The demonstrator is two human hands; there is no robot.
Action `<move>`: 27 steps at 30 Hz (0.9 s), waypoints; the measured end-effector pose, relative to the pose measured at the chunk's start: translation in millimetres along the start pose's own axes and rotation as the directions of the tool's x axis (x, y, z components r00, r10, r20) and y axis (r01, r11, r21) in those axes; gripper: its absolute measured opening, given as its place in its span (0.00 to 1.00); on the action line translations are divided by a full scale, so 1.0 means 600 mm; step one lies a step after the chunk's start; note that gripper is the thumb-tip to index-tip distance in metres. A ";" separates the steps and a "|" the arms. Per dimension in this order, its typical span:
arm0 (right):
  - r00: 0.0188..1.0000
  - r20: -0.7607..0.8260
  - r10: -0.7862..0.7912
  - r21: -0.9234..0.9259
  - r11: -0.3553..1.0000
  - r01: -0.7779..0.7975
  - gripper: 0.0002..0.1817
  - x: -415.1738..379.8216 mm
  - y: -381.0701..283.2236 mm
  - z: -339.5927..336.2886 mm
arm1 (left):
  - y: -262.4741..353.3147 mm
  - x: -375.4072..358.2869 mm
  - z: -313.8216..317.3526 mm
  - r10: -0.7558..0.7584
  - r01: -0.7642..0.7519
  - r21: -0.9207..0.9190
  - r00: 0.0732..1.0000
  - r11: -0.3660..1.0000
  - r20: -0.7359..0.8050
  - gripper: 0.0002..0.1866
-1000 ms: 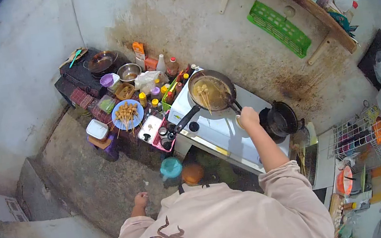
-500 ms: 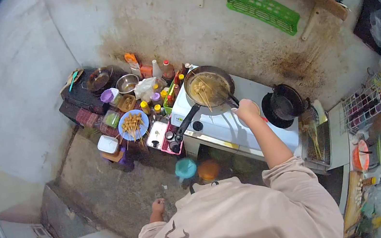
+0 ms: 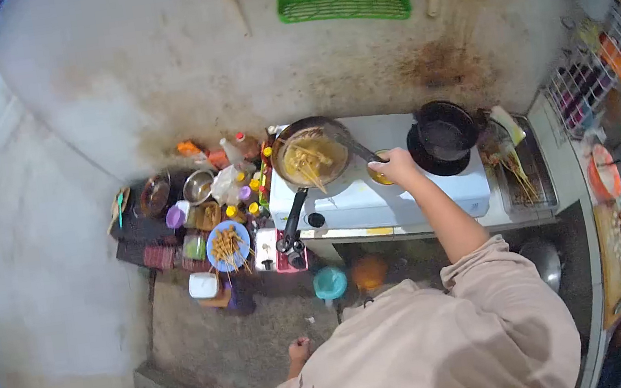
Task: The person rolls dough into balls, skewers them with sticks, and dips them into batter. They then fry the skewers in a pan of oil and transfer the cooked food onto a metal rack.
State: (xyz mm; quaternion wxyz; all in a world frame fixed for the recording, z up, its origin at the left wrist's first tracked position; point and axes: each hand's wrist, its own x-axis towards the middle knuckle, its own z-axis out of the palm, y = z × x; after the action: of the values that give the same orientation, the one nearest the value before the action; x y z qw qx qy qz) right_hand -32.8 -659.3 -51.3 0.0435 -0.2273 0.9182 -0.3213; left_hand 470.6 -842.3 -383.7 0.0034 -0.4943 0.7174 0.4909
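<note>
The right hand point(image 3: 396, 167) grips a dark-handled utensil point(image 3: 358, 151) reaching into the black frying pan of oil and skewers point(image 3: 311, 160) on the white stove point(image 3: 375, 199); the left hand point(image 3: 298, 350) hangs loosely curled; stir gently to avoid splashing.

Dim, soft-focus fisheye, dark vignetted corners

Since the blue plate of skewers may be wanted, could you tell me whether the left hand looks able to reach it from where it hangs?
Probably yes: the left hand hangs free over bare floor, and the blue plate of skewers lies uncovered with nothing between.
</note>
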 end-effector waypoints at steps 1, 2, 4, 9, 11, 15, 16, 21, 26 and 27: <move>0.991 0.086 0.104 0.223 0.967 -0.121 0.19 -0.003 0.008 -0.013 | -0.004 0.010 0.004 -0.015 0.015 -0.006 0.999 1.000 0.029 0.09; 0.965 0.192 0.177 0.424 0.872 -0.244 0.18 -0.013 0.007 -0.032 | -0.012 0.020 0.004 -0.011 0.018 -0.095 0.997 0.995 0.076 0.09; 0.909 0.344 0.236 0.713 0.564 -0.416 0.14 -0.041 -0.008 -0.087 | -0.007 0.036 0.007 0.004 0.043 -0.276 0.986 0.960 0.169 0.08; 0.886 0.426 0.182 0.857 0.233 -0.460 0.15 -0.113 0.083 -0.245 | 0.087 -0.009 0.045 0.047 -0.054 -0.068 0.995 0.996 -0.092 0.10; 0.917 0.369 0.154 0.898 0.194 -0.394 0.16 -0.150 0.155 -0.311 | 0.174 -0.058 0.063 0.076 -0.075 0.015 0.987 0.997 -0.142 0.11; 0.918 0.160 0.362 0.913 0.299 -0.277 0.17 -0.246 0.319 -0.447 | 0.267 -0.111 0.153 0.130 -0.131 -0.083 0.991 0.988 -0.015 0.10; 0.891 0.097 0.443 0.911 0.321 -0.259 0.17 -0.271 0.364 -0.476 | 0.286 -0.124 0.185 0.139 -0.133 -0.124 0.989 0.983 0.040 0.09; 0.675 -0.448 0.586 0.334 0.810 -0.482 0.25 -0.355 0.683 -0.484 | 0.417 -0.189 0.370 0.152 -0.078 -0.226 0.931 0.971 0.332 0.08; 0.678 -0.364 0.639 0.019 0.733 -0.680 0.26 -0.353 0.751 -0.460 | 0.560 -0.252 0.508 0.165 -0.076 -0.176 0.804 0.981 0.571 0.07; 0.684 -0.359 0.635 -0.077 0.710 -0.700 0.27 -0.341 0.777 -0.440 | 0.586 -0.261 0.525 0.204 -0.121 -0.176 0.773 0.977 0.601 0.06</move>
State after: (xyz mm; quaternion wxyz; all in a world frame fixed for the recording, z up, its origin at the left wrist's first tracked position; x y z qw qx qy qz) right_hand -91.4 -95.7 -140.9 -0.0087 0.1741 0.9607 -0.2162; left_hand 148.8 -498.3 -223.5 0.1630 -0.2426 0.6842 0.6682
